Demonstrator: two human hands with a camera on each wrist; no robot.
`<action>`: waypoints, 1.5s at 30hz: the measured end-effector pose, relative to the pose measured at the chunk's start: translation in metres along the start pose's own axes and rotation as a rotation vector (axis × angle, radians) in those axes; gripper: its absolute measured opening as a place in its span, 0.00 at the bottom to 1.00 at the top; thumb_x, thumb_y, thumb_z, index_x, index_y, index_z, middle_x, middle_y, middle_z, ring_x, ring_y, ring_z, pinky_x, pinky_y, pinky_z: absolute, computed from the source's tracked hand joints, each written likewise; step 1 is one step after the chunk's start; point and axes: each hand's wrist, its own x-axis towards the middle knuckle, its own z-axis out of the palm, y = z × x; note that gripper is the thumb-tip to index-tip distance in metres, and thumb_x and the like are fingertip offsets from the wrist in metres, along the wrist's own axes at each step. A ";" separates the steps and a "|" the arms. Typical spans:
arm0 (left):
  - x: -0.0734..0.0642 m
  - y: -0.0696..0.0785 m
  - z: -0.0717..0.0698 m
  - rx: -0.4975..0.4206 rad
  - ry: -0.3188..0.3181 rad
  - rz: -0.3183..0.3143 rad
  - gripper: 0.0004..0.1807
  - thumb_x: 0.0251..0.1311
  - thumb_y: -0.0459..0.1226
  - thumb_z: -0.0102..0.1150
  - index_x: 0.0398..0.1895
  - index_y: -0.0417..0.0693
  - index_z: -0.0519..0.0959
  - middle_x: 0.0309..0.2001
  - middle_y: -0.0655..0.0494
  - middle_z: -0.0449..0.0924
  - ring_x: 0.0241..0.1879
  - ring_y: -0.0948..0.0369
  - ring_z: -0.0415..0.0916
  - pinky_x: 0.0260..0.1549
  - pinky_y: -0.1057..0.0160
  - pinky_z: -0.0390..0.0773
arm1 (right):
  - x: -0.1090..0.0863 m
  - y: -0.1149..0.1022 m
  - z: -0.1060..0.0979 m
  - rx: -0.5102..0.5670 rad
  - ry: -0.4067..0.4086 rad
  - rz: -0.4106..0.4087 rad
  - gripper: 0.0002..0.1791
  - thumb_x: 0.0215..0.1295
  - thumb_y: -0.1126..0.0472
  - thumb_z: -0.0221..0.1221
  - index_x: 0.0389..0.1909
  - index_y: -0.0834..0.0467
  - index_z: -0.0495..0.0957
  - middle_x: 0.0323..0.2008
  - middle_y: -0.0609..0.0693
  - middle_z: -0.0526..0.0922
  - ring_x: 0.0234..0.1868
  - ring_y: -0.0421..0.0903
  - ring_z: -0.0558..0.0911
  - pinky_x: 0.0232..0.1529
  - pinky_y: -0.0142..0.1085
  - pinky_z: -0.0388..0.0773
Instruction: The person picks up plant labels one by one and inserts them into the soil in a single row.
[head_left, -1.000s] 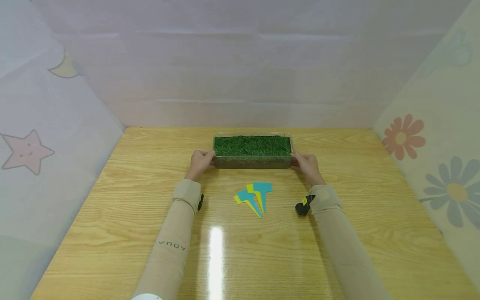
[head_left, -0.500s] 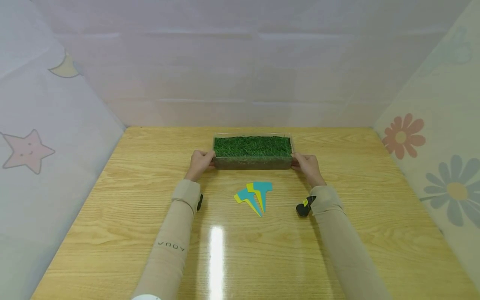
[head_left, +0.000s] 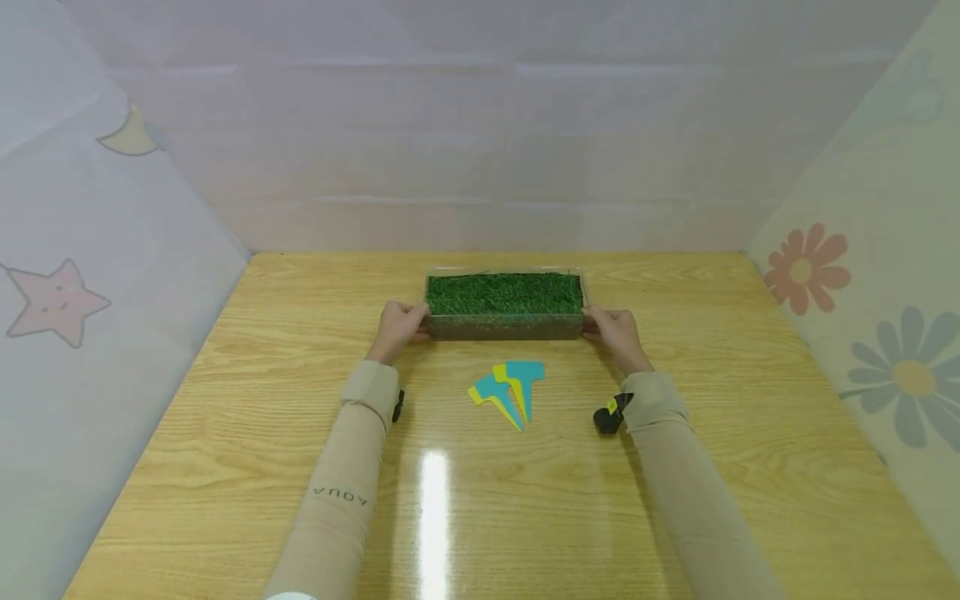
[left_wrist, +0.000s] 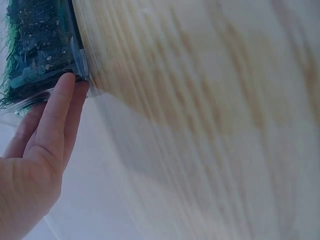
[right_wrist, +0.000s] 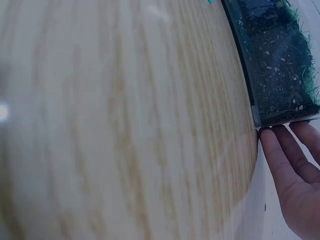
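Note:
A clear rectangular planter box [head_left: 506, 327] stands toward the back of the table, with dark soil [right_wrist: 277, 70] behind its wall and green grass [head_left: 502, 293] on top. My left hand [head_left: 400, 328] holds its left end, thumb near the front corner. In the left wrist view the fingers [left_wrist: 59, 107] reach the lower edge of that end. At the opposite end my right hand [head_left: 613, 333] grips the box the same way, its fingertips [right_wrist: 266, 136] at the bottom corner. Between the forearms lie blue plant labels [head_left: 522, 372] overlapping yellow plant labels [head_left: 498, 373], stems toward me.
The wooden table [head_left: 262, 417] runs back to a pale cloth wall [head_left: 480, 167]. Printed cloth also stands along the left and right sides. A black wrist device [head_left: 607, 419] sits at the right cuff.
The planter box has slid very slightly toward me, closer to the plant labels, with both hands on its ends. The labels lie as before.

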 end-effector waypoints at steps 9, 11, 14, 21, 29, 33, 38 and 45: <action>-0.005 0.004 -0.003 0.014 -0.030 0.006 0.19 0.60 0.35 0.46 0.13 0.33 0.70 0.39 0.37 0.74 0.37 0.43 0.77 0.40 0.50 0.77 | -0.001 -0.003 -0.001 0.008 0.004 -0.006 0.25 0.65 0.54 0.49 0.47 0.75 0.73 0.46 0.61 0.73 0.34 0.39 0.79 0.47 0.39 0.75; -0.007 0.005 -0.003 0.017 -0.031 0.005 0.19 0.60 0.35 0.46 0.17 0.27 0.72 0.38 0.37 0.74 0.38 0.42 0.77 0.40 0.50 0.77 | -0.002 -0.004 -0.001 0.008 0.007 -0.004 0.24 0.64 0.55 0.50 0.46 0.75 0.74 0.44 0.60 0.74 0.34 0.40 0.79 0.47 0.40 0.75; -0.008 0.005 -0.003 0.019 -0.033 0.013 0.19 0.60 0.35 0.46 0.21 0.23 0.74 0.38 0.37 0.74 0.38 0.42 0.77 0.40 0.50 0.77 | -0.005 -0.009 -0.001 0.009 0.005 0.000 0.24 0.64 0.55 0.51 0.45 0.76 0.74 0.39 0.57 0.76 0.33 0.41 0.80 0.46 0.41 0.75; -0.006 0.004 -0.004 0.007 -0.030 0.006 0.20 0.60 0.35 0.46 0.26 0.20 0.75 0.41 0.37 0.74 0.37 0.44 0.78 0.39 0.51 0.77 | -0.019 -0.026 0.001 0.039 -0.017 0.001 0.23 0.64 0.59 0.50 0.45 0.80 0.72 0.38 0.63 0.75 0.37 0.48 0.80 0.50 0.48 0.71; -0.006 0.005 -0.006 -0.002 -0.044 -0.011 0.19 0.60 0.36 0.48 0.19 0.25 0.72 0.48 0.36 0.73 0.39 0.44 0.78 0.40 0.51 0.77 | -0.008 -0.012 -0.002 0.027 -0.013 0.004 0.24 0.65 0.56 0.51 0.46 0.77 0.73 0.35 0.55 0.77 0.34 0.43 0.81 0.47 0.42 0.75; -0.006 0.005 -0.007 0.014 -0.048 -0.018 0.20 0.59 0.36 0.47 0.19 0.24 0.73 0.46 0.37 0.74 0.39 0.44 0.78 0.40 0.52 0.77 | -0.011 -0.015 -0.001 0.033 -0.025 0.007 0.25 0.65 0.56 0.50 0.48 0.77 0.72 0.40 0.63 0.76 0.37 0.47 0.80 0.48 0.44 0.74; -0.008 0.006 -0.007 0.018 -0.045 -0.038 0.19 0.59 0.36 0.47 0.29 0.22 0.78 0.44 0.37 0.75 0.39 0.44 0.78 0.40 0.52 0.77 | -0.026 -0.034 0.001 0.042 -0.046 0.010 0.24 0.65 0.59 0.48 0.49 0.79 0.70 0.46 0.72 0.71 0.42 0.54 0.79 0.52 0.50 0.69; -0.010 0.008 -0.008 0.012 -0.051 -0.030 0.19 0.59 0.36 0.47 0.29 0.22 0.78 0.42 0.37 0.75 0.38 0.45 0.78 0.39 0.52 0.78 | -0.030 -0.038 0.001 0.035 -0.042 -0.005 0.23 0.65 0.60 0.48 0.48 0.79 0.71 0.45 0.71 0.72 0.42 0.55 0.79 0.51 0.50 0.70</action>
